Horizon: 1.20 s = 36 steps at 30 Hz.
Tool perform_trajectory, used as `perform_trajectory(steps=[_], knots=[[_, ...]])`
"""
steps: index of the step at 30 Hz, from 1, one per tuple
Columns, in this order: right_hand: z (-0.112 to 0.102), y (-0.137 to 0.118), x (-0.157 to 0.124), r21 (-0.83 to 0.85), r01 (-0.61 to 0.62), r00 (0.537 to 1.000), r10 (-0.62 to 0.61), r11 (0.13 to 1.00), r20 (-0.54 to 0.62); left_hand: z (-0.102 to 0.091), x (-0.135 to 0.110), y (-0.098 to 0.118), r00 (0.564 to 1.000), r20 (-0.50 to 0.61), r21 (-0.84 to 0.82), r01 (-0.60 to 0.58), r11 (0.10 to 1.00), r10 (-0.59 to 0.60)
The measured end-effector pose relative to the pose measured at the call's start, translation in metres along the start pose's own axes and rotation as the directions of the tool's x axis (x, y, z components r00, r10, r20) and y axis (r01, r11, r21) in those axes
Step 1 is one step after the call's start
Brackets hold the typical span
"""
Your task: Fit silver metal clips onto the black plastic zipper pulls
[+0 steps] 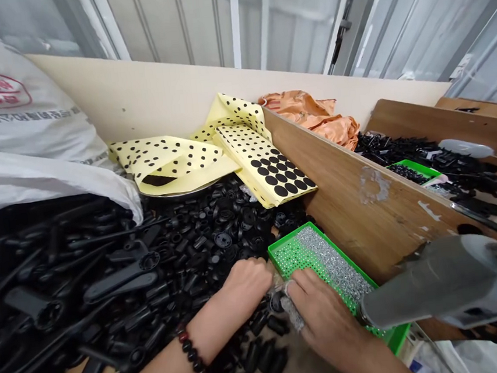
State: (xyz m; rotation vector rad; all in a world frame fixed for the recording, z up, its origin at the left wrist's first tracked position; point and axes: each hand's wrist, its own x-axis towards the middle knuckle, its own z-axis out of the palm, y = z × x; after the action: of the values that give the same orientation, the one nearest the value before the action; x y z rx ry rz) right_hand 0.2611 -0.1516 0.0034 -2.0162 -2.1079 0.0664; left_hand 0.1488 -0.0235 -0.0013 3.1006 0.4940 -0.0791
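A small clear plastic bag (292, 312) with tiny grey metal pieces in it is between my two hands. My right hand (325, 317) is closed on the bag, its fingers curled beside the green tray. My left hand (249, 286), a beaded bracelet (190, 350) on its wrist, is closed at the bag's other end; its fingertips are partly hidden. Just beyond them stands a green perforated tray (280, 243), with many small silvery metal pieces (332, 257) along its right side. Black plastic caps and cylinders (267, 357) lie under and around my hands.
Long black plastic arms (121, 281) pile up on the left below a white woven sack (27, 126). Yellow sheets with black round stickers (268, 161) lie at the back. A wooden divider (341, 195) runs along the right, and a grey machine part (433, 283) juts in over the tray.
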Motion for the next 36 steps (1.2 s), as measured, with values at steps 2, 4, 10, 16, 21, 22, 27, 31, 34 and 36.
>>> perform_trajectory(steps=[2, 4, 10, 16, 21, 22, 27, 31, 34, 36], knots=[[-0.001, 0.003, 0.009, -0.036, -0.009, 1.000, 0.009, 0.999, 0.007, 0.000, -0.005, -0.007, 1.000, -0.012, 0.012, -0.015, 1.000, 0.015], [-0.001, 0.004, 0.018, -0.057, -0.028, 1.000, 0.028, 0.998, 0.001, -0.002, -0.011, -0.012, 0.999, -0.032, 0.012, -0.039, 0.999, 0.040], [0.001, 0.011, 0.029, 0.024, 0.032, 0.999, -0.032, 0.999, -0.022, -0.018, -0.020, -0.008, 0.990, -0.099, -0.070, -0.103, 0.992, 0.096], [-0.002, 0.017, 0.026, 0.075, -0.074, 0.989, 0.083, 0.994, -0.124, -0.012, -0.015, 0.005, 0.975, -0.098, -0.219, 0.176, 0.960, -0.201], [0.000, 0.012, 0.028, 0.192, -0.016, 0.986, 0.047, 0.981, -0.160, 0.015, -0.004, 0.031, 0.987, -0.044, -0.276, 0.135, 0.952, -0.153], [0.000, 0.011, 0.028, 0.219, 0.002, 0.986, 0.035, 0.976, -0.166, 0.018, -0.002, 0.034, 0.987, -0.040, -0.298, 0.138, 0.945, -0.157], [-0.006, 0.008, 0.027, 0.313, 0.069, 0.980, -0.006, 0.947, -0.198, 0.008, -0.010, 0.020, 0.963, -0.050, -0.470, 0.211, 0.857, -0.264], [-0.011, 0.001, 0.025, 0.330, 0.105, 0.977, -0.035, 0.938, -0.211, -0.007, -0.034, 0.000, 0.914, -0.020, -0.659, 0.293, 0.693, -0.405], [-0.011, -0.007, 0.024, 0.294, 0.144, 0.978, -0.091, 0.945, -0.186, -0.015, -0.053, -0.005, 0.843, 0.129, -0.938, 0.275, 0.213, -0.522], [-0.009, -0.012, 0.023, 0.259, 0.176, 0.975, -0.133, 0.950, -0.176, -0.019, -0.063, -0.004, 0.800, 0.221, -0.975, 0.191, -0.113, -0.557]])
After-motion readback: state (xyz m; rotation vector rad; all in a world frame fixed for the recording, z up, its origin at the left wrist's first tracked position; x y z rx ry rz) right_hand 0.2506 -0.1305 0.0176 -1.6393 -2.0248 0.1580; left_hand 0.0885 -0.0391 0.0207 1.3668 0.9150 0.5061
